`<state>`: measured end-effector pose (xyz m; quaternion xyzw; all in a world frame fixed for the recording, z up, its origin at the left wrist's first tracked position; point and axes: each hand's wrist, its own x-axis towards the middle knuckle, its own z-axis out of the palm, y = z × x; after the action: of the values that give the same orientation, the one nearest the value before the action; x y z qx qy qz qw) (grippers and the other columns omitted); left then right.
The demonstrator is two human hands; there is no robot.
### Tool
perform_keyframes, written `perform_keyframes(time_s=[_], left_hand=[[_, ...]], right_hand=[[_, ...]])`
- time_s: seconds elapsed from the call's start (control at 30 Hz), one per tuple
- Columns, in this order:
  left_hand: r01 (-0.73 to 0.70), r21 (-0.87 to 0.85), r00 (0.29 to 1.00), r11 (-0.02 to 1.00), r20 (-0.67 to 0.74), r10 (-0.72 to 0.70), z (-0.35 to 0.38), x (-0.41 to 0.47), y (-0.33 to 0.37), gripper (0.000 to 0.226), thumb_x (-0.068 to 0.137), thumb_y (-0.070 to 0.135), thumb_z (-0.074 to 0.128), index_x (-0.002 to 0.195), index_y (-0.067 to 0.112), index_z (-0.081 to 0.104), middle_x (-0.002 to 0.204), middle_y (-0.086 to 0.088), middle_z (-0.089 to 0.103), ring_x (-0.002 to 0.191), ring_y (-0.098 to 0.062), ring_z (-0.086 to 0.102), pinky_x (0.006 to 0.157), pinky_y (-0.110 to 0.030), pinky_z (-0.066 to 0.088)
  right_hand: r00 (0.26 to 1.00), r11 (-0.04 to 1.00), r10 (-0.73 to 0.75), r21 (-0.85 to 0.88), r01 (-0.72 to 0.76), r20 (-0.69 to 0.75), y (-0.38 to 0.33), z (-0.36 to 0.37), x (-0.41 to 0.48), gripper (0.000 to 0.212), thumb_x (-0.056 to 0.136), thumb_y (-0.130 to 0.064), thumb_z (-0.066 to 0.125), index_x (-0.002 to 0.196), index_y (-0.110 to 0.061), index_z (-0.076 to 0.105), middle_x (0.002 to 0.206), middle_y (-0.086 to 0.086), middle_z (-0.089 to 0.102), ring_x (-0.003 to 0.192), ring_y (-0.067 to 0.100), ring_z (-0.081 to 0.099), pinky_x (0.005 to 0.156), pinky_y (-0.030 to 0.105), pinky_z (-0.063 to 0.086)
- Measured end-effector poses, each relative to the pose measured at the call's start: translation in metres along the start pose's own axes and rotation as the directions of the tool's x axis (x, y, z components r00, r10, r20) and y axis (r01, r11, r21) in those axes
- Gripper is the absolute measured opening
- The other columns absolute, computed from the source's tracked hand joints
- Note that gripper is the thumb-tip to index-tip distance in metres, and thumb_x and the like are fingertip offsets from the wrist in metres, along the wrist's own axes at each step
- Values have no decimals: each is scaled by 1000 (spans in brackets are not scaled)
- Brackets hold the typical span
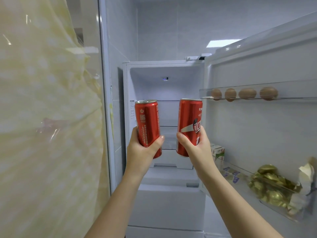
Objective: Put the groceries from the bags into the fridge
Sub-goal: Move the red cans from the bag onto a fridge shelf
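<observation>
Both my arms reach up toward the open fridge (164,69). My left hand (142,152) grips a tall red cola can (147,121) around its lower half, held upright. My right hand (197,148) grips a second red cola can (189,121), also upright, tilted slightly. Both cans hang in front of the fridge's upper compartment, level with its glass shelves (169,126), which look bare behind the cans.
The fridge door (257,126) stands open at the right. Its top rack holds several brown eggs (247,93). Its lower bin (243,184) holds a milk carton (218,152), small packets and gold-wrapped sweets (271,188). A glossy reflective door panel (51,117) fills the left.
</observation>
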<state>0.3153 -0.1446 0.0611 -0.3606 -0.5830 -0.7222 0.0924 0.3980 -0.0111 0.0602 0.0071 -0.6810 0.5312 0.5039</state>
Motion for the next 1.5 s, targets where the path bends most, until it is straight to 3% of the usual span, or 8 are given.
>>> perform_keyframes(time_s=[0.37,0.57,0.73,0.9,1.1,1.27,1.4,1.5], left_hand=[[18,12,1000,1000,9,-18,7,71,-82,39,78,32,78,100,46,49,93,21,62,85,9,62,60,-5,47],[45,23,998,999,37,-46,12,148,-144,49,78,37,77,120,33,51,102,15,62,92,-6,63,67,-12,52],[63,7,997,998,55,-63,13,209,-189,46,79,34,77,116,40,50,98,19,61,86,1,62,57,-8,48],[65,12,996,998,66,-65,20,250,-228,61,83,42,69,135,31,40,113,14,57,95,-4,59,70,-7,44],[72,-12,993,997,90,-71,41,284,-259,52,90,37,63,130,35,30,110,23,50,95,6,53,82,-12,43],[46,52,993,998,105,-51,60,316,-277,60,92,26,63,140,24,27,122,10,51,101,0,54,66,-1,42],[9,137,997,991,78,-20,77,347,-293,68,90,26,67,143,22,26,135,5,49,118,-13,51,96,-21,41],[-3,175,999,985,45,-5,90,371,-306,63,86,19,71,137,19,33,127,2,55,115,-16,55,93,-23,42]], right_hand=[[999,998,48,-33,-49,-9,76,20,57,41,81,-33,72,111,-44,47,104,-19,62,93,-9,62,63,8,50],[998,996,56,-69,-59,-41,135,44,119,38,83,-30,72,109,-45,49,90,-34,63,91,-10,62,64,9,51],[994,993,75,-84,-82,-84,182,67,166,39,85,-24,73,109,-44,50,99,-20,64,92,-7,63,65,10,51],[988,991,98,-76,-108,-122,222,83,196,43,85,-28,72,118,-43,48,107,-18,63,95,-6,63,68,13,53],[988,988,92,-109,-106,-127,256,90,228,54,90,-30,65,134,-37,34,119,-20,56,103,-10,58,73,9,50],[988,988,84,-117,-99,-128,280,91,264,63,93,-21,63,144,-24,26,119,-17,54,105,-4,57,71,9,51],[988,987,87,-124,-103,-128,302,90,297,64,93,-15,63,142,-24,22,120,-8,53,103,0,57,70,14,53],[987,983,70,-158,-92,-142,327,87,320,60,91,-8,64,133,-26,25,119,0,54,101,9,59,83,30,57]])
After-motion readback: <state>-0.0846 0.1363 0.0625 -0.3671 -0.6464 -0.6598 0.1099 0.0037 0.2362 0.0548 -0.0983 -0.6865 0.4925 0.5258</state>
